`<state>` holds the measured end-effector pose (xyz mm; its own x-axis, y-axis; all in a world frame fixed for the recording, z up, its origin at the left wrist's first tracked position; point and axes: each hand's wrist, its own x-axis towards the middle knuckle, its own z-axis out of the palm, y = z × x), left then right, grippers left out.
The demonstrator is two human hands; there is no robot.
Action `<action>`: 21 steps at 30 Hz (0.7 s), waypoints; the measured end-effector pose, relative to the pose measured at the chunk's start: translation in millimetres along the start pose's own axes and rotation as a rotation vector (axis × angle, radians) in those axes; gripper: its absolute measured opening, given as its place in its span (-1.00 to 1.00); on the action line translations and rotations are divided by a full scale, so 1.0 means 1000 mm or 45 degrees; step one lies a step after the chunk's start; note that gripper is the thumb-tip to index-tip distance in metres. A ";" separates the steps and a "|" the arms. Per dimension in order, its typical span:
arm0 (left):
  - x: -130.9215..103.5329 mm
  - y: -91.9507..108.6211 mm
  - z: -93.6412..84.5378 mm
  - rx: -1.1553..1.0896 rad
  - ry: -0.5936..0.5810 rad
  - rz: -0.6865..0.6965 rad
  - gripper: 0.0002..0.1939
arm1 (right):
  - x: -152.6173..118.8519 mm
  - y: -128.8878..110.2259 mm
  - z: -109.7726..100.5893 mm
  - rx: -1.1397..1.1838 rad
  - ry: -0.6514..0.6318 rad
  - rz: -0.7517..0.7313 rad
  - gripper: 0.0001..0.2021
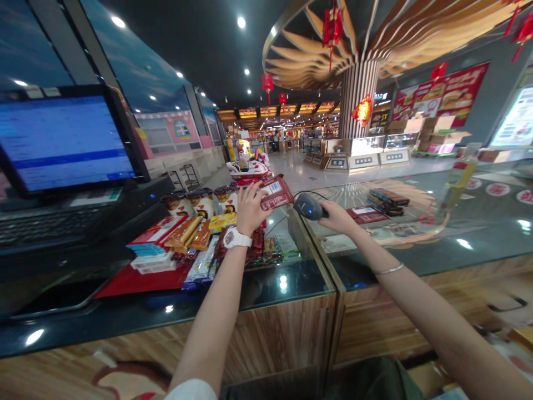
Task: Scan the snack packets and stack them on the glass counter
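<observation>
A wide shop hall with a pale floor and red lanterns lies beyond a dark, glossy bench with wooden fronts.

The left hand grips a brown packet by its near-left part, its fingers closed on it, holding it above the bench with the barcode on the upward face. The packet's long axis looks to run across, left to right, toward the scanner. The right hand has its fingers wrapped around the scanner's handle, the head turned left, just beside the packet's right end; whether the two touch, I cannot tell. Each hand is nearest to what it holds.

Counted: one packet in the left hand, one scanner in the right, three cups in a row behind the goods, one screen and one keyboard at left. Near the cups lie red boxes, orange packs and one yellow pack. Right of the scanner, one brown pack lies flat beside a pile of bars, too blurred to count.
</observation>
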<state>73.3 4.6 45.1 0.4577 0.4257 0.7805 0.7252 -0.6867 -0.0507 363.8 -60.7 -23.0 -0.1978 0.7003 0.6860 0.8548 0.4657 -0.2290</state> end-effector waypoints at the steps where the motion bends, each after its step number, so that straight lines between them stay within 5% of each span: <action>1: 0.000 -0.001 0.000 0.004 -0.006 0.004 -0.65 | 0.000 -0.003 -0.001 0.033 0.032 -0.005 -0.59; 9: -0.003 -0.001 0.001 0.073 -0.073 0.106 -0.66 | -0.001 -0.034 -0.001 0.172 0.098 -0.012 -0.64; 21: -0.005 -0.009 0.003 0.113 -0.123 0.095 -0.66 | -0.003 -0.039 -0.002 0.107 0.122 0.173 -0.69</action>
<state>66.1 9.7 39.6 0.5563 0.4330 0.7092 0.7280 -0.6654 -0.1648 332.3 -82.0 -15.3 -0.0336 0.7069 0.7065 0.8266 0.4170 -0.3779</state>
